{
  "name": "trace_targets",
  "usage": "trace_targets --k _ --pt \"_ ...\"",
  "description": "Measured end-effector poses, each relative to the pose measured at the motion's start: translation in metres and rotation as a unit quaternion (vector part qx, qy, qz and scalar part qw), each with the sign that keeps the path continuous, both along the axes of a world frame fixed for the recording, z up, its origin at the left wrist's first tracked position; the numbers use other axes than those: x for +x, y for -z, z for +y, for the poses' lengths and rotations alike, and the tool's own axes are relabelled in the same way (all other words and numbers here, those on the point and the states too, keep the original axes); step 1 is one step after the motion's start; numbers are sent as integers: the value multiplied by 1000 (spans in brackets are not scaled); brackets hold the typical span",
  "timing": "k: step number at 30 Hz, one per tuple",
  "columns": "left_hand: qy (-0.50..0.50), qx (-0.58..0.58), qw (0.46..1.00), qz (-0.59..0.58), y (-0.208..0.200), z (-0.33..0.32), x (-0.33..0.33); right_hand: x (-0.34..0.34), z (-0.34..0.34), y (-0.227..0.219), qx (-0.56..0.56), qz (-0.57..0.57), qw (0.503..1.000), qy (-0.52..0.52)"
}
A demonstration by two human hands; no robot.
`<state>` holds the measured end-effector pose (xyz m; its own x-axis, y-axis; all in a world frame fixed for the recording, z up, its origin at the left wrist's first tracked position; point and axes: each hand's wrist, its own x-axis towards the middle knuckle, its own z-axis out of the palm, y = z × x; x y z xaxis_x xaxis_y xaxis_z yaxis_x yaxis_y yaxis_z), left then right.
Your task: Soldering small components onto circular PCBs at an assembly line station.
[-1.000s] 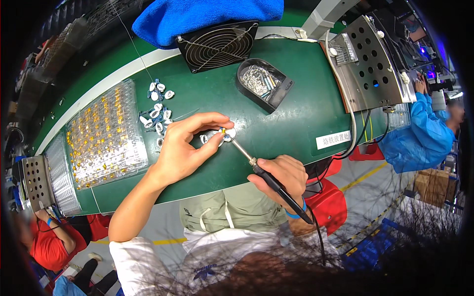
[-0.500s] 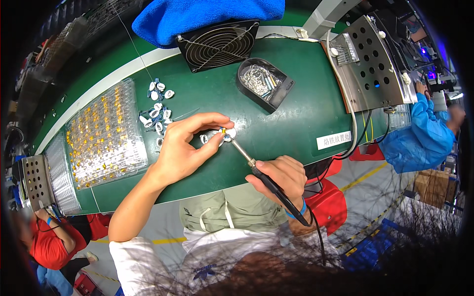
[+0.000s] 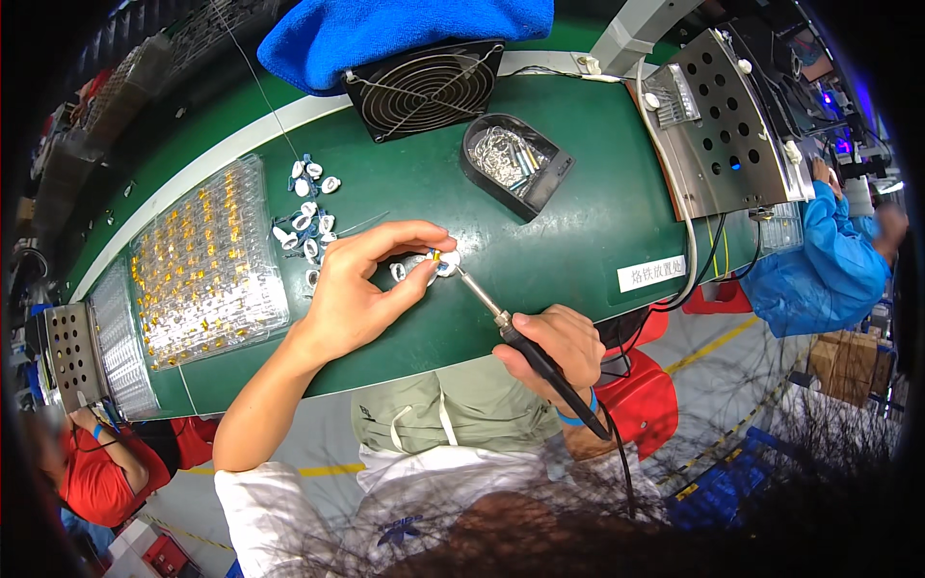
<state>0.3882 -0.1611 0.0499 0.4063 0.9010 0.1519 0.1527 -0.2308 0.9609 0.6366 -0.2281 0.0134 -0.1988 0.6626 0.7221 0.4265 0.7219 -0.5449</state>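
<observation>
Between the thumb and fingertips of my left hand [image 3: 364, 277] is a small white round part [image 3: 447, 263] with a yellow-orange piece on it, just above the green bench. My right hand [image 3: 559, 349] grips the black handle of a soldering iron [image 3: 525, 347]. The iron's metal tip points up and left, close to the white part's right edge; whether they touch I cannot tell. Beside my left hand, several similar white parts with dark blue pieces [image 3: 304, 214] lie in a loose group. Another white part [image 3: 398, 272] shows under my left palm.
A clear plastic tray [image 3: 207, 255] with orange pieces lies at left. Behind stand a black fan [image 3: 426, 91], a blue towel [image 3: 405, 39] and a black bin [image 3: 515, 164] with metal bits. A perforated metal box [image 3: 718, 125] stands at right. Co-workers sit at both sides.
My right hand and the soldering iron have shifted slightly right and down, drawing the tip back a little from the white part. My left hand stays in place.
</observation>
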Motion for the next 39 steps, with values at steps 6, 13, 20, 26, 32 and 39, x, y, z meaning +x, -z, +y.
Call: trace_targets --k 6,13,20,26,32,39 --pt "-19 -10 1000 7 -4 -5 -8 -6 1 -15 -21 1 1000 -20" --pt "-11 258 965 56 -21 3 -7 25 16 -21 -70 -100 979 167" --pt "-174 98 969 145 -49 40 -119 8 41 -18 -27 -94 989 113" --pt "-295 154 916 225 -36 136 -219 -12 22 -10 -25 -7 999 40" --pt "-446 104 654 602 19 164 -406 -22 26 1 25 31 999 29" --pt "-438 83 669 595 15 157 -397 -19 25 -5 33 -5 999 37"
